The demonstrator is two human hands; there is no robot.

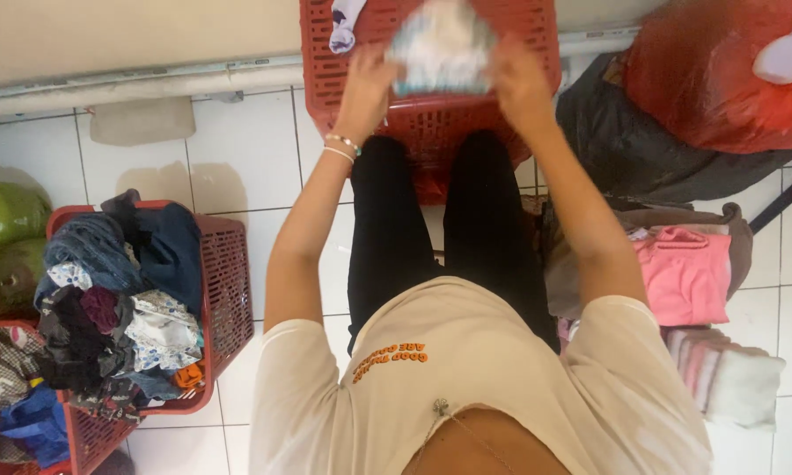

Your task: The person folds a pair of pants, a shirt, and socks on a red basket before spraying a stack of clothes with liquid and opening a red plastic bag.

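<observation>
White floor tiles [238, 158] run under everything, with a pale wall base along the top. At far left sits a green bag [4, 229], and beside it a red basket [229, 281] heaped with dark, crumpled clothes [123, 299]; a second heaped basket [88, 435] shows at the bottom-left corner. Left arm stretched straight forward, beaded bracelets on the wrist, the left hand [367, 84] is closed on the left edge of a folded pale cloth [442, 48]. That cloth is held over a red crate [431, 123] that stands just past the person's knees; a small white garment [343, 25] lies in the crate's far-left corner. The right arm reaches forward alike, and the right hand [517, 84] grips the cloth's right edge, fingers curled. Right of the legs lies a folded pink shirt [685, 274] on a stack of folded clothes, with striped towels [722, 374] below it and a red sack [722, 75] at top right.
</observation>
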